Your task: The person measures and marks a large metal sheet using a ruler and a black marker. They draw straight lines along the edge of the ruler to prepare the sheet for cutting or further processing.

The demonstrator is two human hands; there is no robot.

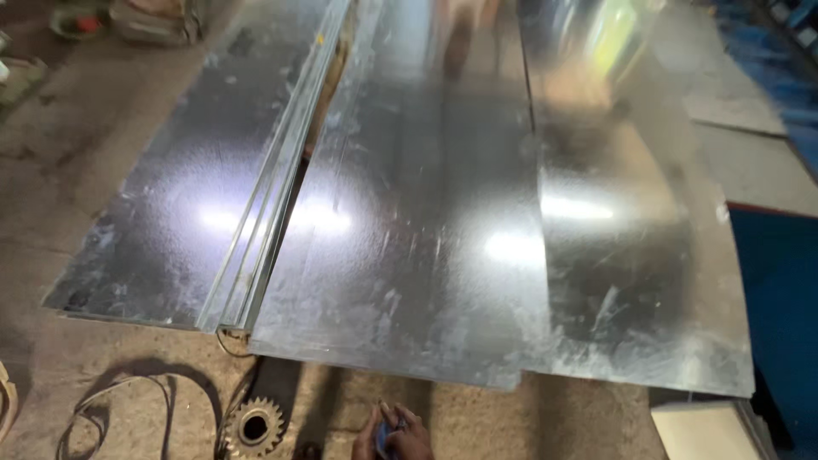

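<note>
Only the fingers of my hands show, at the bottom edge of the head view. My left hand (368, 439) and my right hand (415, 436) meet there, closed around a small blue object (385, 436); what it is cannot be told. They hover over the dusty concrete floor (51, 170), just in front of the near edge of a large shiny galvanised metal sheet (400, 255). A toothed metal gear wheel (254, 426) lies on the floor to the left of my hands.
Two more galvanised sheets flank the middle one, on the left (179, 204) and on the right (630, 255). A folded metal strip (271, 196) runs along the left seam. A looped cable (111, 400), a white board (703, 430) and a blue surface (784, 298) lie around them.
</note>
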